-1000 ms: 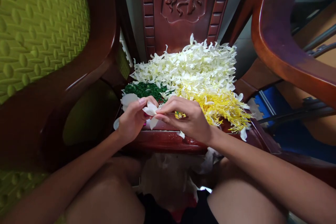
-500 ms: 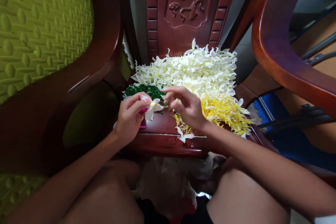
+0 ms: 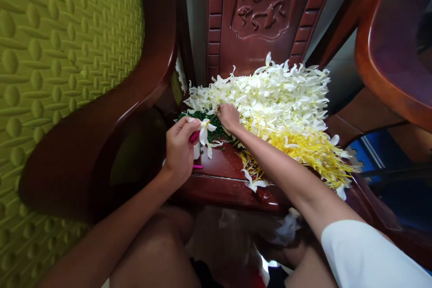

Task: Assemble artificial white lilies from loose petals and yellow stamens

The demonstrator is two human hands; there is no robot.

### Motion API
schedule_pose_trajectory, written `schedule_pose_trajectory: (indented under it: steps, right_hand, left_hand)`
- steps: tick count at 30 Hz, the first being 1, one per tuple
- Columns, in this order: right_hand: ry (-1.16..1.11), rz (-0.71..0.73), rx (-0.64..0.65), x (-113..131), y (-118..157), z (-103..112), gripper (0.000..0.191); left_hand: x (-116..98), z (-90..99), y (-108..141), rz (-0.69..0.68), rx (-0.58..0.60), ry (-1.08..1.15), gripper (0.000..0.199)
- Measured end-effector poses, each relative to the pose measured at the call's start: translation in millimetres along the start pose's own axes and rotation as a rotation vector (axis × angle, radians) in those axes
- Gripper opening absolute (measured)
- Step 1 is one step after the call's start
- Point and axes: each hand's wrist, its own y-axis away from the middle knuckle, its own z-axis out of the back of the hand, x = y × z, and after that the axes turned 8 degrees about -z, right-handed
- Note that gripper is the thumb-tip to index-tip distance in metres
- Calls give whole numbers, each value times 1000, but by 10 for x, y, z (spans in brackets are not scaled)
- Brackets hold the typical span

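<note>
My left hand (image 3: 182, 146) pinches a white artificial flower (image 3: 204, 131), its petals spread and a bit of yellow at its centre. Partly hidden by these fingers is a magenta item (image 3: 195, 137); whether the hand holds it too I cannot tell. Over the edge of a pile of small green pieces (image 3: 200, 118), my right hand (image 3: 229, 118) has its fingers curled together. What they hold, if anything, is hidden. Just behind it rises a large heap of white petal pieces (image 3: 270, 94). Yellow stamen strands (image 3: 303, 153) lie below that heap, partly behind my right forearm.
Everything lies on a dark red wooden chair seat (image 3: 219, 166) with a carved backrest (image 3: 259, 13). A loose white flower (image 3: 252, 183) rests near the front edge. Wooden armrests flank the seat, the left one (image 3: 148, 81) beside a green textured mat (image 3: 67, 40).
My right hand has moved from open in the air, facing my left hand, to the green pile, and its fingers have closed. My left hand keeps the white flower. The view has shifted left.
</note>
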Motion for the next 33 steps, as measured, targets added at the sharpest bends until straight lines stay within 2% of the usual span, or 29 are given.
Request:
schedule_pose_trajectory:
  steps: [3, 7, 11, 14, 16, 20, 24, 29, 33]
  right_hand:
    - [-36, 8, -41, 27, 2, 83, 21]
    - [-165, 81, -82, 40, 156, 446, 18]
    - [-354, 171, -177, 18, 632, 970, 22]
    - [-799, 256, -330, 24, 1095, 1284, 17]
    - [-900, 303, -337, 56, 1359, 1394, 13]
    - [-885, 341, -242, 120, 1641, 1400, 11]
    - [-855, 353, -116, 108, 1665, 1317, 10]
    - [-868, 377, -111, 78, 1654, 1281, 11]
    - [-835, 425, -109, 109, 1685, 1243, 9]
  left_hand:
    - [-18, -1, -3, -14, 1, 13, 22]
    - [-49, -7, 11, -24, 22, 16, 22]
    - [-66, -17, 40, -28, 39, 7, 21]
    - [-56, -17, 65, -39, 66, -28, 22]
    - [-40, -12, 84, -54, 99, -67, 22]
    - [-5, 1, 122, -79, 161, -119, 20]
    - [-2, -11, 141, -73, 179, -115, 20]
    - [-29, -45, 150, -60, 165, -120, 20]
    - [-18, -36, 166, -21, 210, -85, 21]
